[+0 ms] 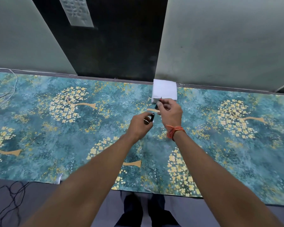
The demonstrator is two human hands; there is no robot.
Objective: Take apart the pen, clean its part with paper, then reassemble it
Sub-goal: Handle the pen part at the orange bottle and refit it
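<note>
Over the middle of the table, my left hand [140,124] is closed around a short black pen barrel [152,116] whose open end points up and away. My right hand [170,112], slightly farther and to the right, pinches a thin pen part with a red tip [160,99] between thumb and fingers. The two pen parts are apart, a few centimetres from each other. A stack of white paper napkins [165,90] lies just behind my right hand, against the back wall.
The table carries a teal cloth with yellow tree patterns [72,136]. A grey wall and a dark panel [111,46] rise right behind it. White cables [11,89] lie at the far left, black cables [8,197] hang at the near left edge.
</note>
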